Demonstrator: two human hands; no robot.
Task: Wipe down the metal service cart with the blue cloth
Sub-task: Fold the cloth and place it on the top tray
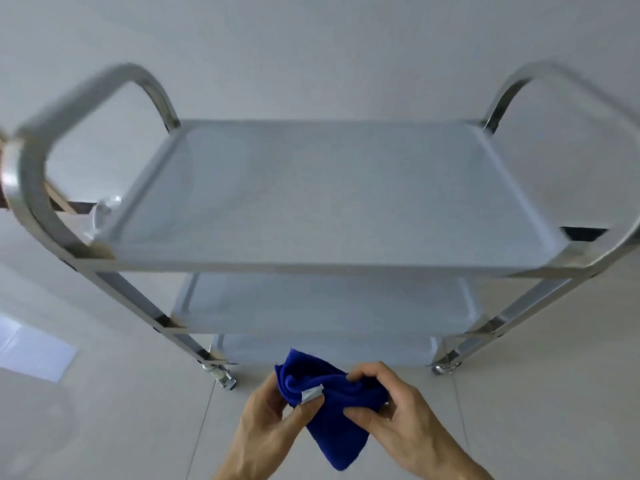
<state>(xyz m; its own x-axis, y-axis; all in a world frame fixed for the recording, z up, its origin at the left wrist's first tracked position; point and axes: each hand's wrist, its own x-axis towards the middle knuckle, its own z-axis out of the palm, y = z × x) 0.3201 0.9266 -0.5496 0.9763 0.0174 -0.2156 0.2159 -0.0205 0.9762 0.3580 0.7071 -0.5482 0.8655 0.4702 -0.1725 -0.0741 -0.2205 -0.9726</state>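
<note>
One blue cloth (332,410) pinched in both grips, left hand (266,427) and right hand (398,414), before one three-shelf metal service cart (329,268) with two looped handles.

Two bare hands and their wrists enter from the bottom edge of the view. The left hand (273,420) shows its back, with a long thumb and slim fingers; faint tendon lines run toward the wrist. The right hand (398,414) also shows its back, knuckles clearly ridged, thumb long and narrow. Fingernails look short and unpainted. No rings, watch, bracelet or gloves appear on either hand. No sleeve or cuff reaches into view; both forearms are uncovered up to where the frame cuts them off.
</note>
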